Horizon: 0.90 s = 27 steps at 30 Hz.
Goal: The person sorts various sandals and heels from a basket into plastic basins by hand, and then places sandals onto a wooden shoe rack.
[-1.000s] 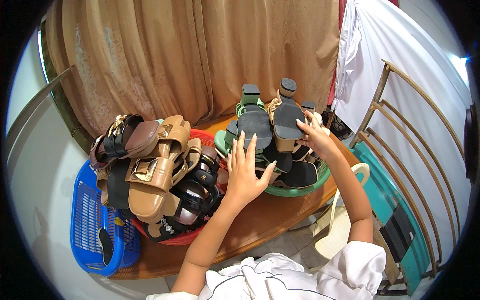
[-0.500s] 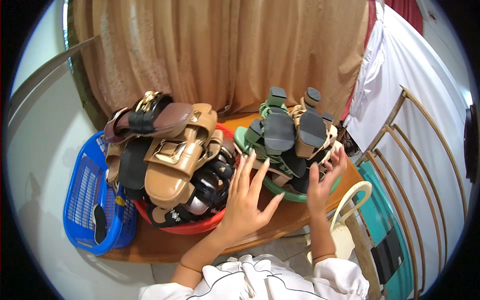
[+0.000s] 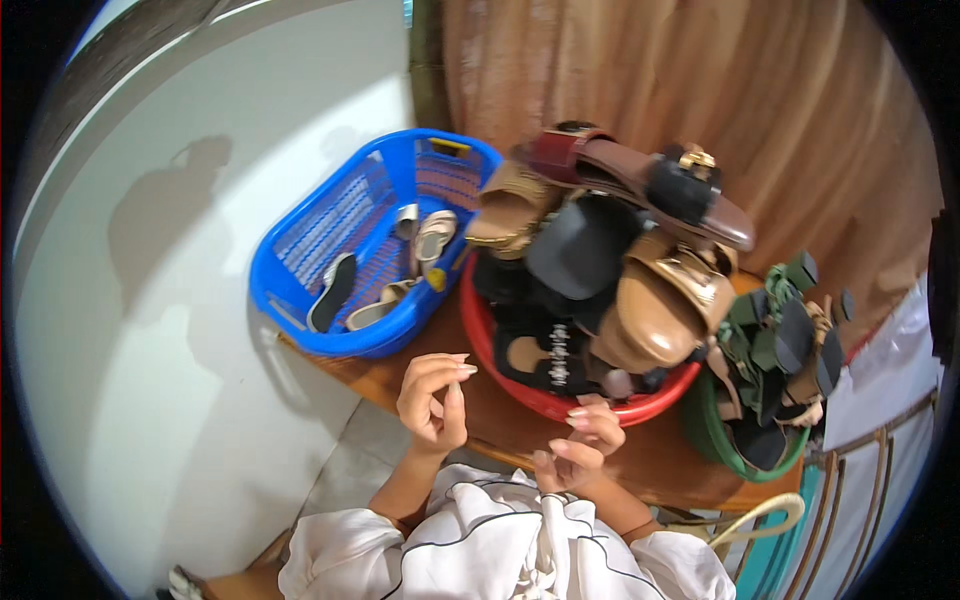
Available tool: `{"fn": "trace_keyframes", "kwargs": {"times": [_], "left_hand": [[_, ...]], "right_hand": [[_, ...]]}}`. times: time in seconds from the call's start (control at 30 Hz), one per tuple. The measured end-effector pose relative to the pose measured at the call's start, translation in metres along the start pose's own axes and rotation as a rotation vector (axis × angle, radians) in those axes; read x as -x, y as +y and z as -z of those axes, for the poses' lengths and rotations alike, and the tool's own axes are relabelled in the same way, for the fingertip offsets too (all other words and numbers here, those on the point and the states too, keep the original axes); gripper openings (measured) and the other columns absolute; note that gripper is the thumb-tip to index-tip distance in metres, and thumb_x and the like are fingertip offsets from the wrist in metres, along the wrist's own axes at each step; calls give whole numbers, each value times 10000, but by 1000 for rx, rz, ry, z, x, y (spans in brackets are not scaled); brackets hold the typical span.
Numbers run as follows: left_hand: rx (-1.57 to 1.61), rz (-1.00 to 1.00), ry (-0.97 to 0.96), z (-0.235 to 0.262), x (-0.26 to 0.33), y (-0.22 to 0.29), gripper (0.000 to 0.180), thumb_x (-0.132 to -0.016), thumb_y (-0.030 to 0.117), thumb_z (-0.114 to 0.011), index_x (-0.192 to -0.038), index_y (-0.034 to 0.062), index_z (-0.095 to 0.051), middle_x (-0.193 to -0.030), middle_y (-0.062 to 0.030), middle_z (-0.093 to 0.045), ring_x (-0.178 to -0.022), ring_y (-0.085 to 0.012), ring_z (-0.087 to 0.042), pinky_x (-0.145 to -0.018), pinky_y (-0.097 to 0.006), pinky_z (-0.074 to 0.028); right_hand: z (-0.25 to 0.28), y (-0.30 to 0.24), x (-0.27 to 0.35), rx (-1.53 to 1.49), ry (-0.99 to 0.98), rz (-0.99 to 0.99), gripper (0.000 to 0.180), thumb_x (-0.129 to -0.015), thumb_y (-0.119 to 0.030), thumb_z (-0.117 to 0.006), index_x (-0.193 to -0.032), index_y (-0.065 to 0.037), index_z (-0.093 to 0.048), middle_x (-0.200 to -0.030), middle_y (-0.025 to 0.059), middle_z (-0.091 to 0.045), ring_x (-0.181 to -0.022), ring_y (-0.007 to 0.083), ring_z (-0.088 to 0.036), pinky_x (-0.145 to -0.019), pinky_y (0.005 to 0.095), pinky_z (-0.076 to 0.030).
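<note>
My left hand [image 3: 436, 403] is raised in front of the wooden table, fingers loosely bent and the thumb a little apart, with nothing in it. Close by, my right hand [image 3: 582, 448] is empty too, its fingers half curled near the front rim of the red basin [image 3: 553, 408]. Heaped in that basin are several sandals, among them a glossy tan slide [image 3: 655, 312], a black sole [image 3: 583, 245] turned up, and a maroon slide [image 3: 550, 158]. A black-and-brown slide with a gold ornament [image 3: 685, 190] lies on top.
At the left stands a blue plastic basket [image 3: 262, 290] holding a few sandals. On the right, a green basin [image 3: 745, 468] is piled with green and tan heeled sandals. The wooden table [image 3: 640, 465] bears them. A tan curtain [image 3: 640, 60] hangs behind; a white wall [image 3: 120, 300] is at left.
The view has turned left, so the blue basket and red basin sit nearer the middle. Both hands have left the green basin and now hover before the red one, fingers more curled.
</note>
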<state>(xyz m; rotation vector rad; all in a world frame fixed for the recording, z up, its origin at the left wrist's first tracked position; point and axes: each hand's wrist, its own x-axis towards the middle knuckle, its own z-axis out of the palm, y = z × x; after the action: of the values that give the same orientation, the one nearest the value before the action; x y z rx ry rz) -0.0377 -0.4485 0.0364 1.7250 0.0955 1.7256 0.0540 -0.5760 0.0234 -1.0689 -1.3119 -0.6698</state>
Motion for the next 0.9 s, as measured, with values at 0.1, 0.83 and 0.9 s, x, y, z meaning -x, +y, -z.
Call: {"fn": "trace_keyframes", "kwargs": {"times": [0.1,0.83,0.9], "left_hand": [[-326,78,-55,51,5,-23,91,-707,-36,-497,-775,-17,-555,-773,-115,-587,-759,-257,-564,-704,-340,-459],[-925,442,-404,197,-36,-123,140,-770,192,-583,-691,76,-586,-687,-39,-602,-666,-203,-574,-948,-434,-235],[-878,482,-443,200,-46,-128,134,-774,191,-584,-710,74,-594,-665,-38,-601,-625,-189,-571,-940,-425,-250]], "right_hand": [[-32,4,-7,-88,-268,-68,375,-573,-44,-637,-936,-102,-561,-971,107,-430,-886,265,-451,-760,415,-386],[-207,45,10,-52,-790,-391,239,-764,-160,-557,-983,-65,-556,-1017,105,-524,-1034,264,-473,-943,439,-272],[-213,48,14,-11,-807,-398,247,-774,-171,-550,-999,-69,-559,-1031,103,-530,-1054,258,-472,-954,441,-260]]}}
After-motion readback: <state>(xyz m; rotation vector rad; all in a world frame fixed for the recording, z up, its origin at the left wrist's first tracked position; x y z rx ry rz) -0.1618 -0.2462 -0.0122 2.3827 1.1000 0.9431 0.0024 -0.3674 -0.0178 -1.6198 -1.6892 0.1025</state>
